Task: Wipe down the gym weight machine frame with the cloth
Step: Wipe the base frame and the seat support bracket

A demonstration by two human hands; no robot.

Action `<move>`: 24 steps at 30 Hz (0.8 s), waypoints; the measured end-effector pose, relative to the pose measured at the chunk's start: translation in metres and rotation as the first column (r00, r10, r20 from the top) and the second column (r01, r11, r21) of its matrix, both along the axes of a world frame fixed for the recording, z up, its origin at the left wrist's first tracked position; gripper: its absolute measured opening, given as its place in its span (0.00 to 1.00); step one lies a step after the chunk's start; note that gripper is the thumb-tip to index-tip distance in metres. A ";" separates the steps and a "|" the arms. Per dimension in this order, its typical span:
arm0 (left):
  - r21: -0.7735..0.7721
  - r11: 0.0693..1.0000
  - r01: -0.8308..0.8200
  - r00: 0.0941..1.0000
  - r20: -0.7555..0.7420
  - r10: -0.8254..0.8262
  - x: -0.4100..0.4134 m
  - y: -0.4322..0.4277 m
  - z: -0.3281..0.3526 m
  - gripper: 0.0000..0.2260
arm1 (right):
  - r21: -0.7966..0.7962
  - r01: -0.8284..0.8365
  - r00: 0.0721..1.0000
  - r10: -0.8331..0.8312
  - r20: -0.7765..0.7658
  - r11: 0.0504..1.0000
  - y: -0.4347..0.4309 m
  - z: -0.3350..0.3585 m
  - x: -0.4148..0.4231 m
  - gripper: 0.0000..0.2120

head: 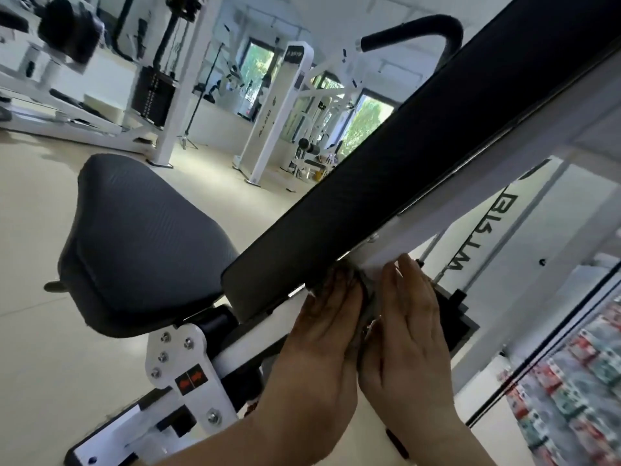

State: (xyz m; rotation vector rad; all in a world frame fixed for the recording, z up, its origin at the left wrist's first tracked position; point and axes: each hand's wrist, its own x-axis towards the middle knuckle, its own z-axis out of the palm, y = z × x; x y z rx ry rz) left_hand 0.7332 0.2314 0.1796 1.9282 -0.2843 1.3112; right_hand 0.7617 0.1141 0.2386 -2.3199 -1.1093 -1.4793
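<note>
Head view, down by the lower end of the pad: what are the hands doing?

— The left hand (322, 334) and the right hand (405, 331) lie flat, fingers straight, palms facing each other. They press a grey cloth (367, 299) between them around the white frame (386, 252). Neither is clenched; they squeeze rather than grasp. Only a strip of the cloth shows between the palms, just where the bar passes under the back pad (403, 156).

— What could go wrong from here?

— With flat palms, I'd guess the cloth could bunch or slip out on a slide along the bar, leaving bare skin on painted metal. The right hand's fingertips sit close to a dark block (450, 317) behind the bar, so a quick stroke that way might knock the knuckles. The tight seam where pad meets bar could easily be missed too.

— And the stuff itself?

— The cloth looks soft and crumpled. The bar is smooth, glossy and boxy. The pad is a long black slab with a fine ribbed weave and rounded edges. The seat (141, 243) to the left has the same texture, broad and saddle-shaped. Under it sits a flat white plate (201, 348) studded with bolts.
</note>
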 end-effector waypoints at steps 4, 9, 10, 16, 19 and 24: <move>0.209 0.977 -0.042 0.999 0.040 0.035 0.004 0.004 0.023 0.27 | 0.062 0.007 1.000 -0.005 -0.019 0.998 -0.014 0.012 -0.002 0.28; 0.259 0.966 -0.029 1.000 0.020 0.025 0.001 0.008 0.026 0.24 | 0.092 0.009 0.991 0.003 -0.132 0.996 -0.025 0.036 -0.010 0.23; 0.245 0.969 0.002 0.999 0.034 -0.010 0.002 0.003 0.045 0.24 | 0.116 -0.008 0.988 0.026 -0.155 0.993 -0.026 0.042 -0.010 0.23; 0.208 0.970 0.123 0.992 0.012 -0.128 0.004 -0.011 0.094 0.24 | 0.333 -0.012 0.965 0.099 -0.245 0.943 -0.028 0.075 -0.009 0.23; 0.205 0.965 0.164 0.986 -0.024 -0.163 -0.007 -0.009 0.068 0.25 | 0.320 -0.020 0.956 0.112 -0.272 0.947 -0.032 0.073 -0.012 0.23; 0.321 0.947 -0.030 0.996 0.086 0.003 0.004 -0.021 0.119 0.27 | 0.405 -0.087 0.940 0.210 -0.270 0.910 -0.033 0.083 -0.013 0.15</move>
